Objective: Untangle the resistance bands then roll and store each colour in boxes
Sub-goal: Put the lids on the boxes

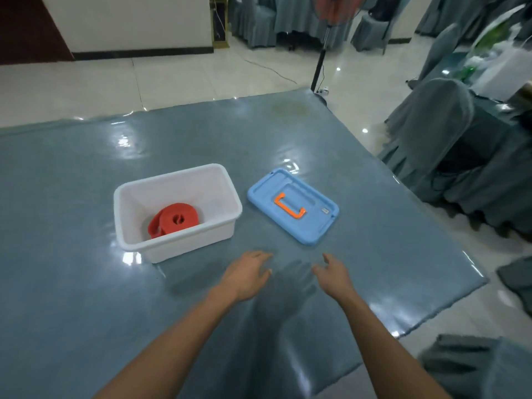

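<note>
A rolled red resistance band (174, 221) lies inside an open white plastic box (221, 210) on the grey-blue table. To the box's right, a blue lid (290, 207) with an orange handle (289, 206) lies flat on the table. My left hand (247, 276) hovers over the table in front of the box's near right corner, fingers relaxed and holding nothing. My right hand (334, 273) hovers just before the lid's near corner, fingers spread and holding nothing. No other band is in view.
The table (86, 283) has a glossy grey-blue cover, with its right edge running diagonally near the lid. Covered chairs (449, 145) stand to the right. A fan stand (321, 56) rises beyond the far corner. Tiled floor surrounds the table.
</note>
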A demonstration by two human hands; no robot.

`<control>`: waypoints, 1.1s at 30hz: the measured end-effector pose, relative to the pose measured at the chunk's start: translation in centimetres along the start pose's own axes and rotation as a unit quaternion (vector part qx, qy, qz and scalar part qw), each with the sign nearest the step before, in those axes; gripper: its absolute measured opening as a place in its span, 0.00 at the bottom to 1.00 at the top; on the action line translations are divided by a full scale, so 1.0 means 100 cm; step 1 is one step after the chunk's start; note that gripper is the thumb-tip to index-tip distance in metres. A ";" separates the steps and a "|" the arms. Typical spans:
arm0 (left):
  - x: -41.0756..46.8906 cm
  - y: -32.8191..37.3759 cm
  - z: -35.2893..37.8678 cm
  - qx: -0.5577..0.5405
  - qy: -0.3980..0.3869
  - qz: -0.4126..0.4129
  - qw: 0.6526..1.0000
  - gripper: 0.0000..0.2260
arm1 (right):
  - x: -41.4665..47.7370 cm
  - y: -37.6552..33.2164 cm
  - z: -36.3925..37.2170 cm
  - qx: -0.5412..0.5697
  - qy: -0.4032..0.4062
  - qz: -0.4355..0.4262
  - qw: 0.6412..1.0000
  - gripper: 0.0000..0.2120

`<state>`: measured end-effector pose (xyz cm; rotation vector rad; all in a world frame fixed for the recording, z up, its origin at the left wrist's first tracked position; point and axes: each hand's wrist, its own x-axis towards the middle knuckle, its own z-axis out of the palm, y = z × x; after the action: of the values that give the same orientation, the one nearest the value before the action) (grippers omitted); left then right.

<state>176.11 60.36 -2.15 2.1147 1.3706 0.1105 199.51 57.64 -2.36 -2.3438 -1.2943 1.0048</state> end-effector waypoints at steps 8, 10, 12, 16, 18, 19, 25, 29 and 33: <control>0.058 0.018 -0.007 -0.013 -0.001 -0.053 0.999 0.23 | 0.094 -0.008 -0.018 0.037 0.067 0.018 0.997 0.19; 0.067 0.021 -0.007 -0.014 0.006 -0.077 0.997 0.23 | 0.113 -0.008 -0.015 0.025 0.059 0.026 0.998 0.23; 0.073 0.024 -0.006 -0.020 0.008 -0.102 0.995 0.23 | 0.125 -0.009 -0.012 0.005 0.062 0.026 0.998 0.27; 0.086 0.025 -0.004 -0.036 0.019 -0.153 0.987 0.24 | 0.140 -0.009 -0.019 -0.045 0.083 0.007 0.996 0.30; 0.097 0.025 -0.004 -0.051 0.037 -0.170 0.983 0.25 | 0.150 -0.007 -0.029 -0.052 0.071 0.001 0.996 0.27; 0.103 0.026 -0.004 -0.062 0.056 -0.176 0.981 0.26 | 0.155 -0.004 -0.035 -0.047 0.063 -0.004 0.997 0.25; 0.147 0.029 -0.001 -0.193 0.148 -0.316 0.917 0.30 | 0.184 0.023 -0.077 -0.005 0.044 -0.007 0.999 0.15; 0.166 0.039 0.011 -0.237 0.147 -0.356 0.892 0.21 | 0.191 0.028 -0.086 -0.007 0.041 -0.014 0.999 0.15; 0.172 0.051 0.008 -0.291 0.154 -0.328 0.886 0.17 | 0.191 0.026 -0.085 0.009 0.050 -0.009 0.999 0.16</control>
<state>188.50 73.23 -4.39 1.1011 1.8784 0.5242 213.84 72.64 -5.99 -2.3322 -1.2607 0.8779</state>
